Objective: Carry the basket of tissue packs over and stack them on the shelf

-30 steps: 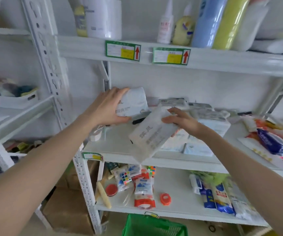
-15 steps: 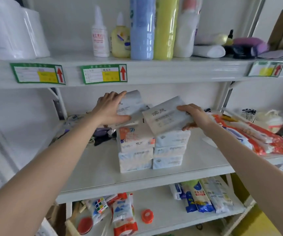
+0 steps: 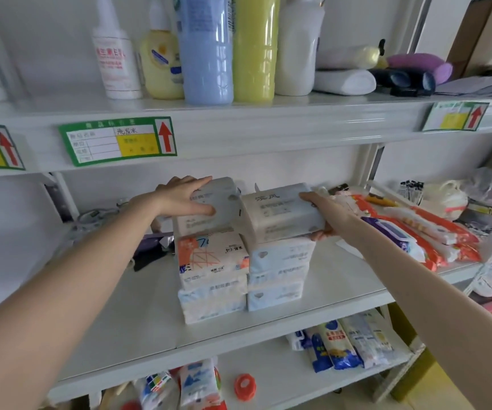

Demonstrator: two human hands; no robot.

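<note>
Two stacks of tissue packs stand side by side on the white middle shelf [image 3: 138, 309]. My left hand [image 3: 184, 196] grips a pale grey tissue pack [image 3: 224, 205] lying on top of the left stack, above an orange-patterned pack [image 3: 209, 258]. My right hand [image 3: 324, 214] holds a beige tissue pack [image 3: 280, 211] by its right end on top of the right stack of light blue packs [image 3: 280, 273]. The two top packs touch each other. The basket is out of view.
Red and white packets and a purple wipes pack [image 3: 398, 235] lie right of the stacks. Dark small items [image 3: 147, 255] sit to the left. Bottles [image 3: 206, 48] line the upper shelf with green labels [image 3: 117, 140]. The lower shelf holds snack packs [image 3: 339, 347] and an orange lid [image 3: 244, 386].
Both hands moved the two packs from in front of the shelf onto the tops of the stacks. The view shifted right and upward, so the green basket dropped out of sight.
</note>
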